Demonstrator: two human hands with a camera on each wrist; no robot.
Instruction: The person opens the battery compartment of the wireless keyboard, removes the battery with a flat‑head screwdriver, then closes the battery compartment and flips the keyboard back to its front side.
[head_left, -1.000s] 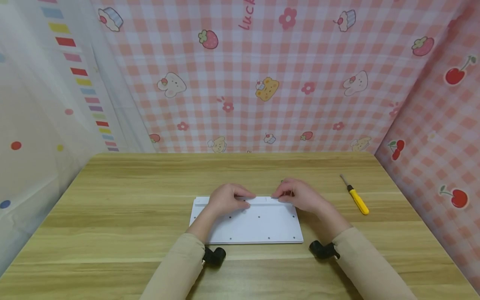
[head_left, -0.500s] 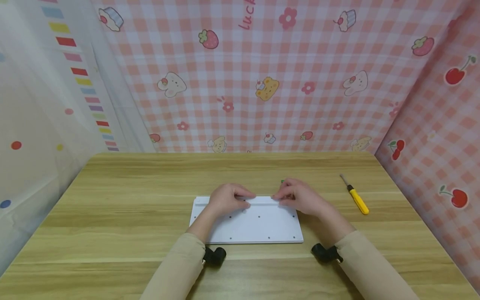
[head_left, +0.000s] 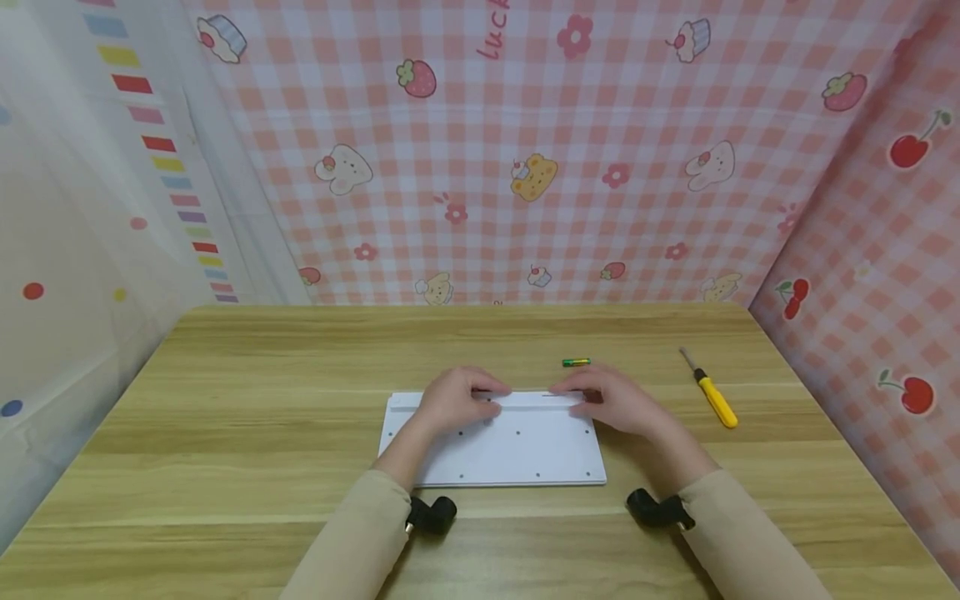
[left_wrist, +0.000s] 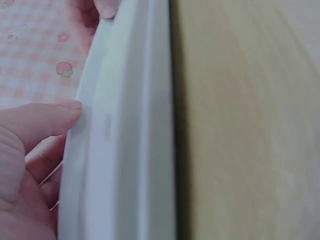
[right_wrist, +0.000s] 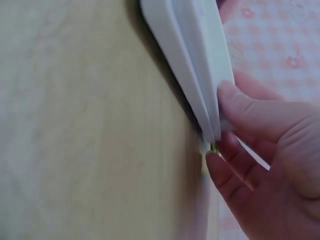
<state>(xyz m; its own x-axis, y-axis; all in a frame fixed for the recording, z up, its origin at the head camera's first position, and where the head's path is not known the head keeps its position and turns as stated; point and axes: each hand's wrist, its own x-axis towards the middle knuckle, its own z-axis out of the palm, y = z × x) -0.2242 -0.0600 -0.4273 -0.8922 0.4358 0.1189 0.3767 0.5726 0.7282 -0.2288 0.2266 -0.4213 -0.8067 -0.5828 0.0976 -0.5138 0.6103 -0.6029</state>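
A white keyboard (head_left: 517, 454) lies on the table with its underside up, small dark screw points dotted over it and a raised ridge along its far edge. My left hand (head_left: 453, 400) grips that ridge left of the middle, thumb on the near side and fingers behind. At the far right corner my right hand (head_left: 611, 402) holds the edge; in the right wrist view its thumb (right_wrist: 237, 100) lies on the white face while the other fingers reach round behind. Beside the right fingers a thin dark line marks the ridge. A green battery (head_left: 576, 362) lies just beyond the right hand.
A screwdriver (head_left: 716, 400) with a yellow handle lies to the right of the keyboard. Black wrist cameras (head_left: 433, 515) hang from both sleeves near the keyboard's front edge. Patterned cloth (head_left: 495, 208) hangs behind the wooden table (head_left: 225, 450) and at its sides.
My right hand has shifted slightly right and its fingers have spread, so the green battery behind it shows fully. The left hand and keyboard stay in place.
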